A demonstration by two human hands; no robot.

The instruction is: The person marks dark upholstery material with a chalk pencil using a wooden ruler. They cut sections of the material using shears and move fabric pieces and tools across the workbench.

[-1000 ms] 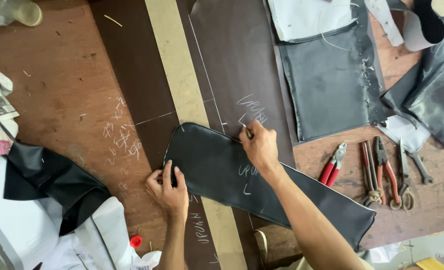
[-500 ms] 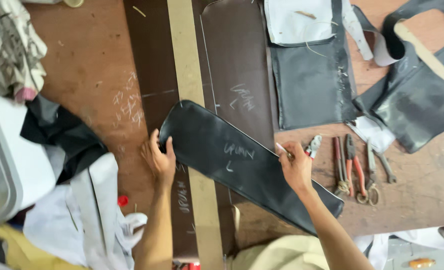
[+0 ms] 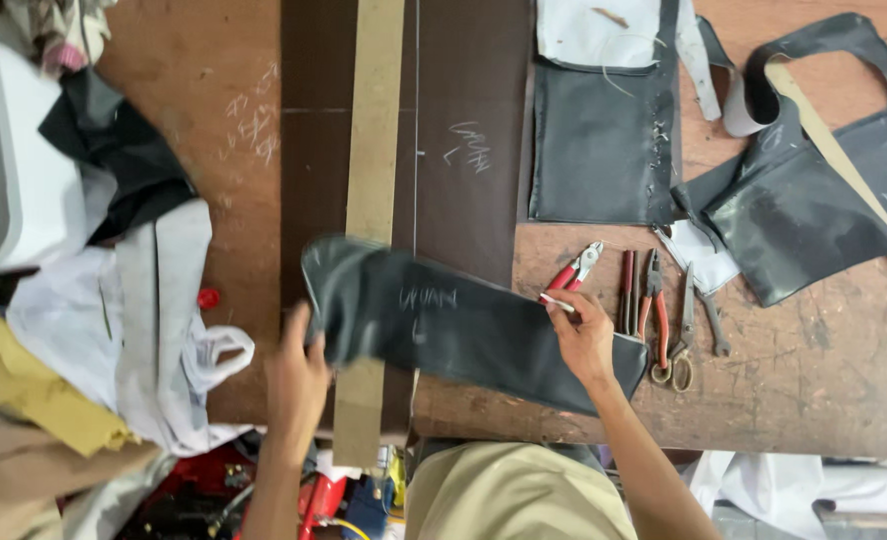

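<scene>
On the wooden surface point(image 3: 814, 390) the long black leather piece point(image 3: 464, 330), already chalk-marked, lies across the brown sheet point(image 3: 464, 210). The left hand point(image 3: 299, 375) grips its rounded end; the right hand point(image 3: 584, 335) pins its far end, fingers pinching white chalk point(image 3: 556, 300). Cutting looks undone.

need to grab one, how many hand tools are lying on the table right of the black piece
About 5, side by side: red-handled pliers nearest the right hand, a dark thin tool, red-handled cutters, scissors, and a grey tool. They overlap, so more may be hidden.
</scene>
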